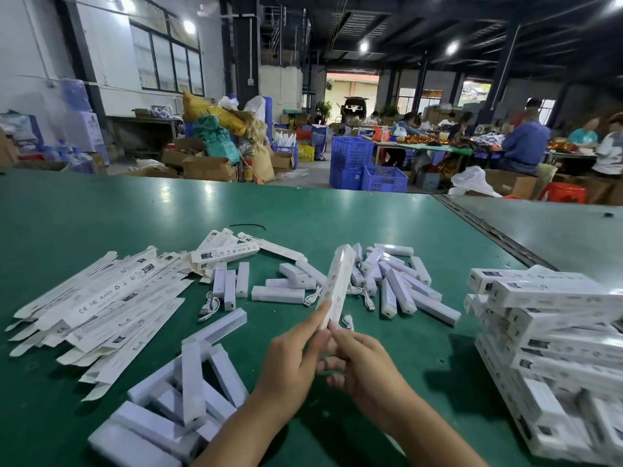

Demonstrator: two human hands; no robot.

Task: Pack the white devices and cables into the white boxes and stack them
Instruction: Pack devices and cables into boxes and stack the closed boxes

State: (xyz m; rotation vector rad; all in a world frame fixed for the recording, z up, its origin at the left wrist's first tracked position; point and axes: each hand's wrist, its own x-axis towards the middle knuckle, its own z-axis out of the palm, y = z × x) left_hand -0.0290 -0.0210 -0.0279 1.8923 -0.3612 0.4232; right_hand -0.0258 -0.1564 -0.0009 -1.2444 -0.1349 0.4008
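Being held over the green table [303, 210] by both hands: one long white box [337, 284], tilted, far end pointed away and slightly right. Its near end is pinched by the left hand [293, 358], thumb and forefinger closed on the box, remaining fingers curled underneath. The same end is gripped from the other side by the right hand [364, 362], fingers curled round it. State of the end flap cannot be told, as it is covered by the fingers. All else is placed relative to the held box. Just right of its near end, a cable plug [348, 321] is seen on the table. Right of and behind it, loose white devices [401, 288] are scattered with cables [365, 298] mixed in. Immediately left, a few more devices and one coiled cable [209, 306] are laid out. Near left, below the box's level, a second heap of devices [188, 392] is piled loosely. Far left, flattened box blanks [101, 298] are fanned out, printed sides up. Far right, filled boxes are stacked in a crosswise stack [546, 332]. Beyond the far end, a thin black strap [247, 226] is seen on the table.
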